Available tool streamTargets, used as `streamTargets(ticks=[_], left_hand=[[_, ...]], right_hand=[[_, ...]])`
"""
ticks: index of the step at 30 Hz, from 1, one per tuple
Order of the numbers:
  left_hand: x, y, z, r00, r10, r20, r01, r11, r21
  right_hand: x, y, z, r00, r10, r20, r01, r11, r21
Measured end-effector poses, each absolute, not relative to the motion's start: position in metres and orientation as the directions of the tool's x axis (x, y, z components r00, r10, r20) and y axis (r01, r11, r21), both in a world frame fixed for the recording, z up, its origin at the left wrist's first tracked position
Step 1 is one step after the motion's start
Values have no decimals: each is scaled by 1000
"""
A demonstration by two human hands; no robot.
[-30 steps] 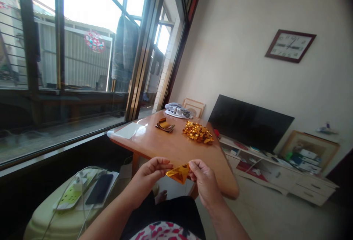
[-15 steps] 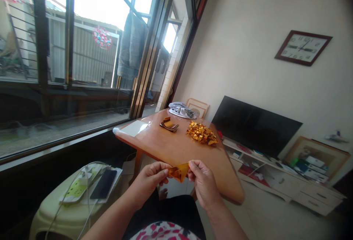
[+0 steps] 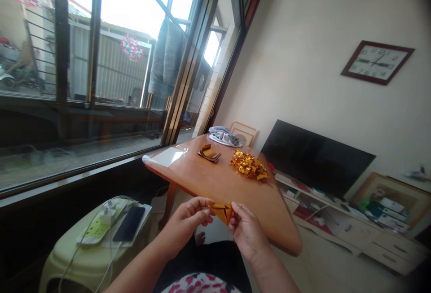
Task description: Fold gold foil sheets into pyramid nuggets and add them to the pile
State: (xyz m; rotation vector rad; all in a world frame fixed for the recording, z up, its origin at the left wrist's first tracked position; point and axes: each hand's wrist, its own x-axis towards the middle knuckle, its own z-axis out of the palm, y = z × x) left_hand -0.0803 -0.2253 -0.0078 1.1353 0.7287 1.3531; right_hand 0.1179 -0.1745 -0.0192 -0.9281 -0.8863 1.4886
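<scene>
A piece of gold foil paper (image 3: pixel 222 212), folded into a pointed, roughly triangular shape, is held in the air before the near edge of the wooden table (image 3: pixel 202 181). My left hand (image 3: pixel 191 216) pinches its left corner between thumb and fingers. At its right corner, my right hand (image 3: pixel 245 225) grips it the same way. On the table beyond lies a heap of folded gold pieces (image 3: pixel 249 165). Left of the heap rests a small stack of curled gold sheets (image 3: pixel 209 154). The undersides of my fingers are partly hidden.
A green stool (image 3: pixel 60 257) at my left bears a power strip (image 3: pixel 97 225) with cables and a dark phone (image 3: pixel 129 224). Folded cloth (image 3: pixel 224 136) lies at the table's far end. A television (image 3: pixel 316 158) stands on a white cabinet (image 3: pixel 357 232) to the right.
The gold paper has gone from a more open, loose fold to a flatter triangle with a downward point. My hands have come slightly closer together. The view has shifted a little.
</scene>
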Motion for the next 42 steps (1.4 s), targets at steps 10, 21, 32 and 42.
streamTargets(ticks=[10,21,32,42], left_hand=[[-75,-221,-13,13,977,214,-393,-192,899],[-76,-217,-22,12,992,128,-353,-116,928],[-78,-215,-20,27,989,143,-314,-127,941],[-78,-213,-28,61,997,44,-392,-17,920]], right_hand=[[116,-177,-23,-74,997,-38,-423,-66,-904],[115,-182,-19,-13,993,120,-268,113,-957],[117,-183,-18,-47,996,82,-292,65,-954],[115,-192,-12,-83,994,75,-267,50,-962]])
